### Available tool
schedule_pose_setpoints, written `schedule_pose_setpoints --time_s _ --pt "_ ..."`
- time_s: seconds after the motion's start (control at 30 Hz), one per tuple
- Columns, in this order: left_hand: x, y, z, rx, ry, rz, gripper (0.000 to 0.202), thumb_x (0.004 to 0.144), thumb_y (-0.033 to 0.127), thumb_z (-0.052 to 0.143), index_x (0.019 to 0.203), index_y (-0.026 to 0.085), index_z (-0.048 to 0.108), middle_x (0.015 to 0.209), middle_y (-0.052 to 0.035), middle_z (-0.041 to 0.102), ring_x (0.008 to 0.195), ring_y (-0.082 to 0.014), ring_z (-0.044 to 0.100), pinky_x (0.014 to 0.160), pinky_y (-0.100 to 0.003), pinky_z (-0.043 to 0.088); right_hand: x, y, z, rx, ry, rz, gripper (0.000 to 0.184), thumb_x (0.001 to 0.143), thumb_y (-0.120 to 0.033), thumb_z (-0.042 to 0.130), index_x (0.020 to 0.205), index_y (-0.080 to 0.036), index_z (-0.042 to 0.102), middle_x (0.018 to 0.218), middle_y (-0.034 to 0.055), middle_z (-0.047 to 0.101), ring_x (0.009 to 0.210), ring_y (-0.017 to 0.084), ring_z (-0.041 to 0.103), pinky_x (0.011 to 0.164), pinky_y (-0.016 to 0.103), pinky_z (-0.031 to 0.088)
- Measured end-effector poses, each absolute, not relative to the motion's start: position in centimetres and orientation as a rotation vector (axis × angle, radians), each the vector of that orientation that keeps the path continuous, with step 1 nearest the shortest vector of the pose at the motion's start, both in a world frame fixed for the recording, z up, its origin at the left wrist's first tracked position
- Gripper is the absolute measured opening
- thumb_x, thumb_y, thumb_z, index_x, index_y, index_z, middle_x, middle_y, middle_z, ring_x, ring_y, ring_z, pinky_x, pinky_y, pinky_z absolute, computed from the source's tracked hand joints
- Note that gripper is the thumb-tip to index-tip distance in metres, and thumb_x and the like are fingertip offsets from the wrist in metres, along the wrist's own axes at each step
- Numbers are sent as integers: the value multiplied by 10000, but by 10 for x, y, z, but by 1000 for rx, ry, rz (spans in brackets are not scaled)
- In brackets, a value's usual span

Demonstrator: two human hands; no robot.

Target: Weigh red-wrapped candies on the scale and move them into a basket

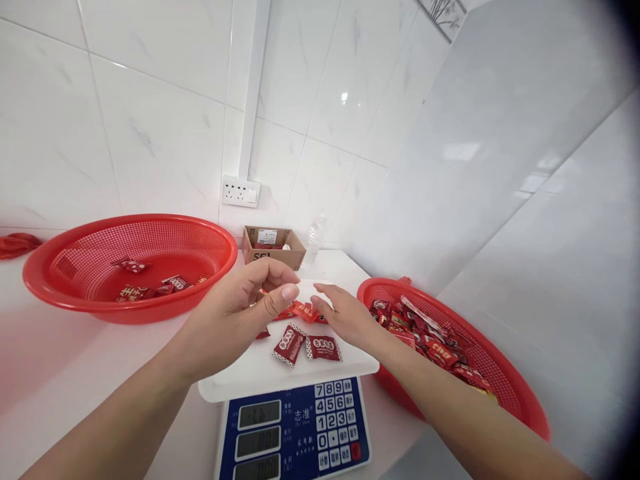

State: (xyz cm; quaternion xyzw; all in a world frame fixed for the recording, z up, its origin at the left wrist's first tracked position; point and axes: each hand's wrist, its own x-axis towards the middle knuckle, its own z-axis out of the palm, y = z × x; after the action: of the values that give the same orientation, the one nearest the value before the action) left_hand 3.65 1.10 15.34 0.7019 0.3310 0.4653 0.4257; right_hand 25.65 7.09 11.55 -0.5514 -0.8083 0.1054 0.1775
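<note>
My left hand (pixel 245 307) hovers over the white weighing pan (pixel 350 363) of a digital scale (pixel 300 433). Its fingers are curved, the thumb a little apart from them, and nothing shows in its grasp. Above the pan's right side is my right hand (pixel 345 317), thumb and fingers apart, close to a bright red wrapped packet (pixel 304 311). Two dark red snack packets with white lettering lie nearer the front of the pan, one tilted (pixel 289 344) and one almost level (pixel 323 347). More red packets are partly hidden behind my hands.
A red perforated basket (pixel 65 303) with a few packets stands at left. Another red basket (pixel 520 393), holding many packets, is at right. Behind the scale are a small cardboard box (pixel 280 257) and a clear plastic bottle (pixel 315 239), near the tiled wall.
</note>
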Motion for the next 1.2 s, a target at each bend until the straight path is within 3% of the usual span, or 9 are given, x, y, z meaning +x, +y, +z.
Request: schedule_pose_setpoints --time_s 0.2,0.3,0.5,0.63,0.7,0.8,0.93,1.07,1.2 --pt "36 12 153 1771 844 1192 214 887 431 488 920 232 559 777 24 540 672 -110 492 567 -220 426 253 62 98 -1587 -2532 491 753 880 -645 313 1466 -206 138 1529 112 64 1386 281 -23 1098 510 111" --pt "38 12 153 1798 855 1212 222 889 428 481 920 227 571 782 19 554 687 -117 515 581 -225 440 245 60 90 -1587 -2660 498 739 875 -673 262 1467 -273 74 1534 71 -1 1375 281 -108 1095 532 31" --pt "43 10 152 1939 1010 1193 247 885 449 464 963 239 568 871 3 609 769 -147 573 609 -240 470 239 62 82 -1508 -2695 402 705 886 -667 212 1466 -280 107 1534 61 69 1380 311 -57 1090 546 36" --pt "54 21 141 2172 1222 1082 317 897 459 409 1071 229 543 1082 -45 617 952 -206 587 775 -328 489 241 63 80 -1449 -2699 368 688 890 -661 196 1460 -277 159 1529 50 129 1381 324 -4 1083 565 71" --pt "61 31 129 2307 1303 930 369 919 439 355 1176 218 500 1227 -80 565 1123 -239 520 902 -382 442 241 63 79 -1437 -2700 356 699 892 -657 190 1460 -250 174 1525 72 142 1381 327 5 1082 565 78" --pt "71 42 110 2547 1428 544 474 910 468 356 1302 209 415 1422 -121 390 1366 -306 200 1064 -538 203 241 64 78 -1420 -2701 349 658 914 -600 223 1465 -249 147 1527 74 132 1380 331 4 1075 579 82" --pt "80 44 96 2529 1436 280 571 884 587 304 1366 283 340 1477 -130 303 1359 -372 203 961 -702 204 241 66 75 -1407 -2713 339 634 904 -477 367 1462 -283 138 1527 42 142 1378 338 28 1065 592 105" --pt "84 43 91 2529 1422 233 658 874 624 265 1415 251 247 1506 -143 224 1369 -352 186 981 -663 232 241 70 73 -1402 -2713 329 638 893 -446 402 1457 -308 140 1529 35 134 1378 339 33 1052 614 114" --pt "84 44 85 2591 1416 299 634 895 580 270 1410 210 255 1486 -137 284 1373 -281 213 1061 -554 205 239 70 73 -1401 -2703 309 595 914 -477 386 1447 -294 195 1517 66 178 1373 355 45 1051 622 118"
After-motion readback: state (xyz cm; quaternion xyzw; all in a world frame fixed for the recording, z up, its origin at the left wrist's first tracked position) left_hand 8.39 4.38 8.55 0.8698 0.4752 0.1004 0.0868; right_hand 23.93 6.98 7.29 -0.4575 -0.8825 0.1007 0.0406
